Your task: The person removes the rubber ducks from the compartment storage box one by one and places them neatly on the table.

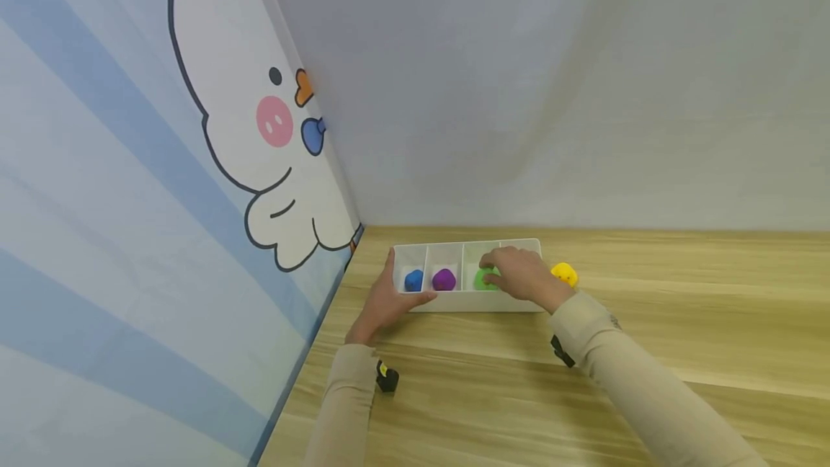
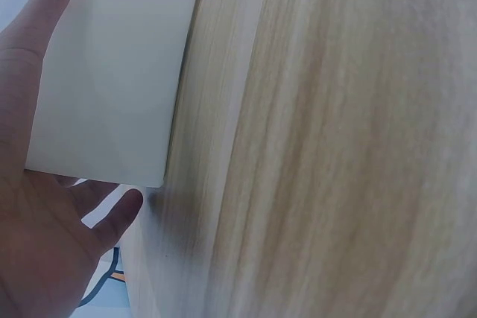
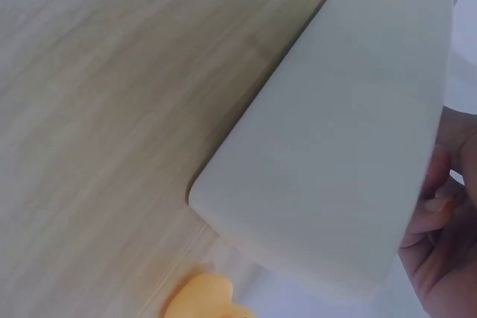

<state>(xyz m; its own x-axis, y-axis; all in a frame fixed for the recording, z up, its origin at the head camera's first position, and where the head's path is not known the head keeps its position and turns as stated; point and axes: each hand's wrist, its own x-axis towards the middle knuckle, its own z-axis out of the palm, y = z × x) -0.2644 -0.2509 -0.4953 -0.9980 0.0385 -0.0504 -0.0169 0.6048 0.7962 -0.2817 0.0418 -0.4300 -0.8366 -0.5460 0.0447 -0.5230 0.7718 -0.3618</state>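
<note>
A long white divided box point(image 1: 480, 302) stands near the back of the table. My left hand point(image 1: 387, 303) grips its left end, the thumb along the front rim and the fingers round the end wall; in the left wrist view the hand point(image 2: 45, 236) wraps that corner. A small blue toy point(image 1: 413, 280) lies in the leftmost compartment and a purple one point(image 1: 444, 279) in the one beside it. Inside the third compartment, my right hand point(image 1: 519, 271) pinches a green toy point(image 1: 483, 279), partly covered by the fingers. The right wrist view has the hand point(image 3: 447, 236) behind the box wall.
A small yellow toy point(image 1: 565, 274) sits on the wooden table point(image 1: 681, 294) just right of the box, close behind the right wrist. A grey wall point(image 1: 551, 92) rises behind the table, and a cartoon-printed panel point(image 1: 240, 121) borders the left side.
</note>
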